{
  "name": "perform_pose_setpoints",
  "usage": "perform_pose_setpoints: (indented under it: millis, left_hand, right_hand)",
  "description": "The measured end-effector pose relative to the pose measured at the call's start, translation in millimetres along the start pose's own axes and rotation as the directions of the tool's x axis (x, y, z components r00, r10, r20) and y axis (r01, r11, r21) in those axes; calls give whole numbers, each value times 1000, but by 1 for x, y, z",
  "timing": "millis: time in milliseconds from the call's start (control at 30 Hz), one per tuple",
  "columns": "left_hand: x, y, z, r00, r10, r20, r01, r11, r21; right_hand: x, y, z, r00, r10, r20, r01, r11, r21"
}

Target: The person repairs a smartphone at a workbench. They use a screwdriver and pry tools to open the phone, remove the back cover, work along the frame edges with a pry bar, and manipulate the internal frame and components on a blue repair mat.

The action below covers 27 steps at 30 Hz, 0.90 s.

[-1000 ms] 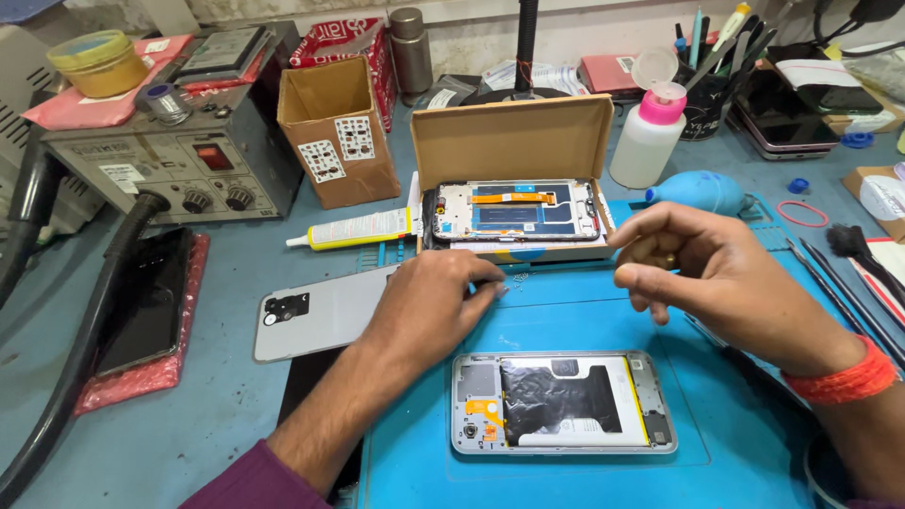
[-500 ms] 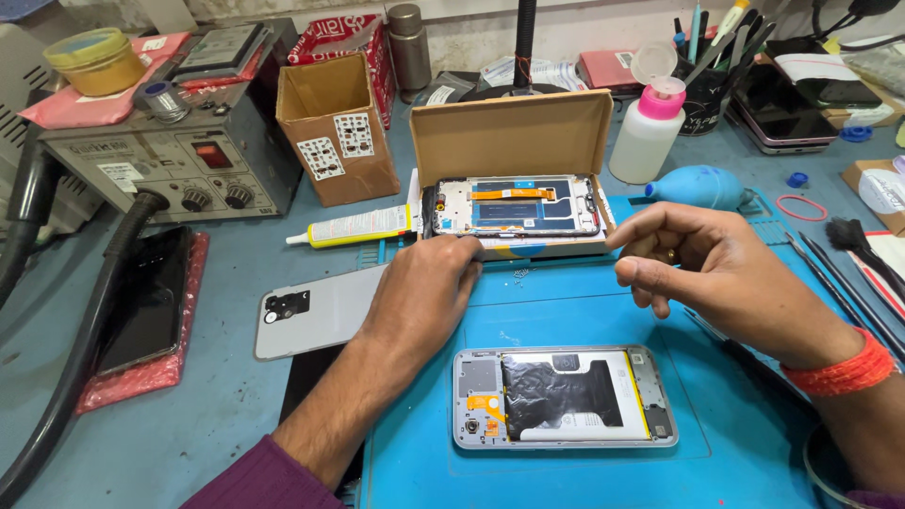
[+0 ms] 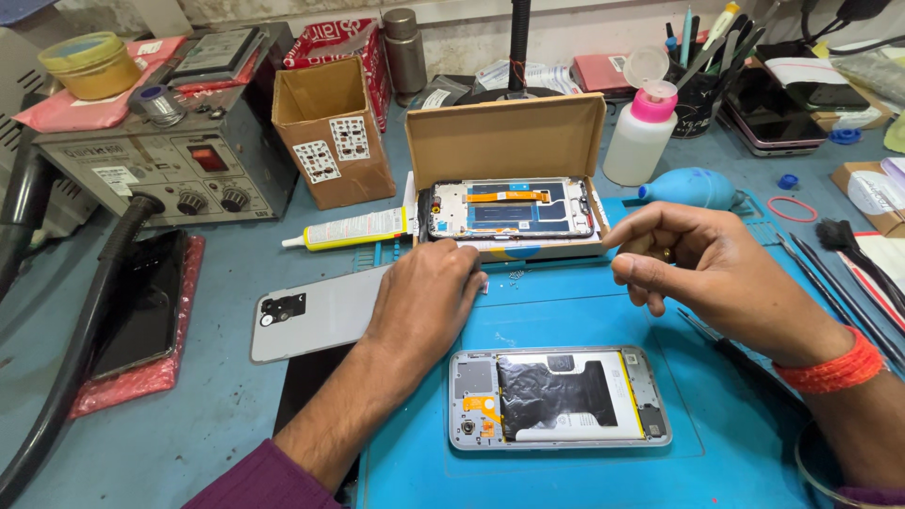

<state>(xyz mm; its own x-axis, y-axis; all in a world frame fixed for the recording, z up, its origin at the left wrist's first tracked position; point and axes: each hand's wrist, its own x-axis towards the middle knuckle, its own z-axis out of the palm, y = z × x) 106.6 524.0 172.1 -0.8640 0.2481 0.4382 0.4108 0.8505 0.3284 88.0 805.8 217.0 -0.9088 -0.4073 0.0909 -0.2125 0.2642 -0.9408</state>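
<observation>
Head view: the left hand (image 3: 429, 297), fingers curled together, is pinching something too small to tell at the centre, just below the flat cardboard box (image 3: 507, 141) holding a phone frame (image 3: 512, 208). The right hand (image 3: 721, 273) is hovering loosely curled, right of centre. An opened phone (image 3: 558, 397) is lying at lower centre; a brown carton (image 3: 332, 127) bearing white stickers is standing upper left.

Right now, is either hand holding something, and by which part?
It cannot be told for the left hand: its fingertips are hidden near the cardboard box. The right hand hovers, seemingly empty.
</observation>
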Motion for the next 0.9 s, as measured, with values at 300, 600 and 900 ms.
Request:
perform_pose_setpoints:
  millis: [300, 600, 900]
  left_hand:
    - [-19, 51, -10, 867, 482, 126, -374, 798, -473]
    - [-36, 69, -11, 834, 446, 325, -310, 866, -394]
    - [-46, 68, -53, 902, 427, 58, -312, 740, -595]
  right_hand:
    - [-14, -18, -13, 960, -150, -235, 45, 915, -401]
    - [-79, 4, -36, 970, 182, -160, -235, 543, -806]
    - [-102, 0, -88, 844, 191, -502, -522, 511, -683]
